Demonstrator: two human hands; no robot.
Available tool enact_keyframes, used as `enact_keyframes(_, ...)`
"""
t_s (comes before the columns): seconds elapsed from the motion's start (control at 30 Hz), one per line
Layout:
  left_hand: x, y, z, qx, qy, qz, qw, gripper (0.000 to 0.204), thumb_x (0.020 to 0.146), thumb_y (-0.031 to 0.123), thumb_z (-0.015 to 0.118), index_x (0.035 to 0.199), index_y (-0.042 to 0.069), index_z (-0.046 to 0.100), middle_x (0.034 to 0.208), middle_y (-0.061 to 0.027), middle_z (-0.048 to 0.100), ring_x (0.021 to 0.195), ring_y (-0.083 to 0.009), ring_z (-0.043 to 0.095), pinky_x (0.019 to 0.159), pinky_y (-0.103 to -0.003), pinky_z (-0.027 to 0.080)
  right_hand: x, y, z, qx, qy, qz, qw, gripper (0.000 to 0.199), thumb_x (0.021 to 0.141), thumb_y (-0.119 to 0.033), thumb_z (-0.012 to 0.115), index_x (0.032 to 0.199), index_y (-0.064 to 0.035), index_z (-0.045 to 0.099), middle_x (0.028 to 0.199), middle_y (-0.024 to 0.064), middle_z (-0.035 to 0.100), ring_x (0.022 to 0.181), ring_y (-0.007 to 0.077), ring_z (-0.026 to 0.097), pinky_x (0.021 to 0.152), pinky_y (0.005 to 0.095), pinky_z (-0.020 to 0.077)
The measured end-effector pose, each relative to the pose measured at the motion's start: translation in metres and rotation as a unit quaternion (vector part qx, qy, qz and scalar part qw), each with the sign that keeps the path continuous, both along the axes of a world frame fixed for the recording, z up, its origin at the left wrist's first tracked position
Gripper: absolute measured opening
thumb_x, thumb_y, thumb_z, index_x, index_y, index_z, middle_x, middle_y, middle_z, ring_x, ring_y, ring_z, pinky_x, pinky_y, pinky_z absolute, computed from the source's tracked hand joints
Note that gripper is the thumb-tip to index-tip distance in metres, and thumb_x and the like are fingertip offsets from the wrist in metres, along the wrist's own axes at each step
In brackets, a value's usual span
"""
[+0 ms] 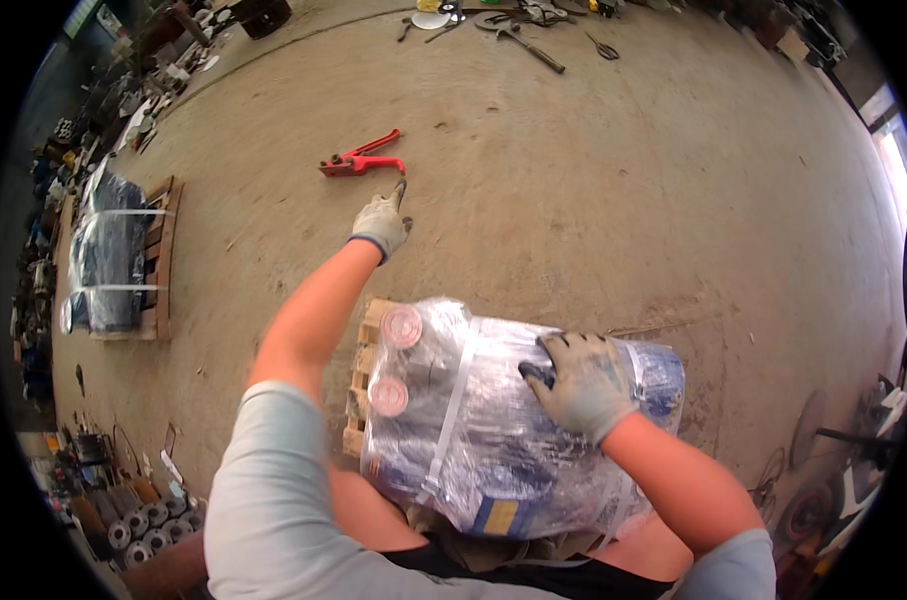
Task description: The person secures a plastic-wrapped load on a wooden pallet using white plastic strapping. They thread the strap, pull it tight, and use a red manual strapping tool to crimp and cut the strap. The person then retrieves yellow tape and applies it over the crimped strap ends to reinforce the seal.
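Note:
My left hand [380, 222], in a pale work glove with dark fingertips, stretches forward over the floor. Its index finger points out at the end of a red strapping tensioner [363, 163], close to or touching the handle tip; no grip around the tool shows. In front of my body sits a bundle wrapped in clear film [513, 400], with blue parts inside and white straps [458, 400] around it. My gloved right hand [583, 385] lies on top of this bundle, fingers apart. Two round pinkish end caps [402, 327] show at its left, above a wooden pallet [357, 405].
Another film-wrapped bundle [115, 255] stands on a wooden pallet [163, 260] at the left. A hammer [533, 52] and scissors [602, 47] lie on the far floor among other tools. Metal flanges [138, 525] crowd the lower left; a wheel [805, 515] shows at lower right.

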State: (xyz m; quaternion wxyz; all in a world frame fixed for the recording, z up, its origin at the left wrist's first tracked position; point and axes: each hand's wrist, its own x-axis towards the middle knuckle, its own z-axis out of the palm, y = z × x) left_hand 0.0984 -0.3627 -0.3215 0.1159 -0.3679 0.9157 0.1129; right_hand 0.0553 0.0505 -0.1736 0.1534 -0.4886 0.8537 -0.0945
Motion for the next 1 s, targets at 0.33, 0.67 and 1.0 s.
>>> enact_keyframes(0.33, -0.169, -0.077, -0.139, 0.073, -0.079, 0.111, 0.988, 0.095, 0.095, 0.041, 0.07, 0.17, 0.033, 0.012, 0.176, -0.0167, 0.013, 0.154, -0.0399, 0.035, 0.122, -0.051, 0.039, -0.024, -0.002, -0.003, 0.05, -0.063, -0.009, 0.997, 0.064, 0.083, -0.054, 0.076, 0.125, -0.0057, 0.068, 0.113, 0.0154, 0.072, 0.102, 0.0335, 0.069, 0.092, 0.0461, 0.055)
enact_keyframes(0.67, -0.083, -0.137, -0.19, -0.053, -0.318, -0.245, 0.914, 0.035, 0.096, 0.022, 0.058, 0.121, 0.006, 0.077, 0.13, -0.0184, 0.071, 0.119, -0.0342, 0.071, 0.098, -0.046, 0.058, -0.028, -0.006, -0.007, 0.017, -0.096, 0.006, 0.995, 0.062, 0.082, -0.054, 0.078, 0.121, -0.0069, 0.07, 0.117, 0.0194, 0.073, 0.113, 0.039, 0.069, 0.098, 0.0489, 0.0542)
enact_keyframes(1.0, -0.018, -0.103, -0.228, 0.021, -0.028, 0.229, 0.973, 0.044, 0.099, 0.032, 0.06, 0.125, -0.002, 0.07, 0.128, -0.0282, 0.069, 0.123, -0.0394, 0.067, 0.104, -0.047, 0.055, -0.024, -0.005, -0.001, 0.064, -0.083, -0.012, 0.994, 0.063, 0.081, -0.053, 0.079, 0.123, -0.0069, 0.07, 0.118, 0.0164, 0.072, 0.111, 0.0357, 0.068, 0.099, 0.047, 0.0531)
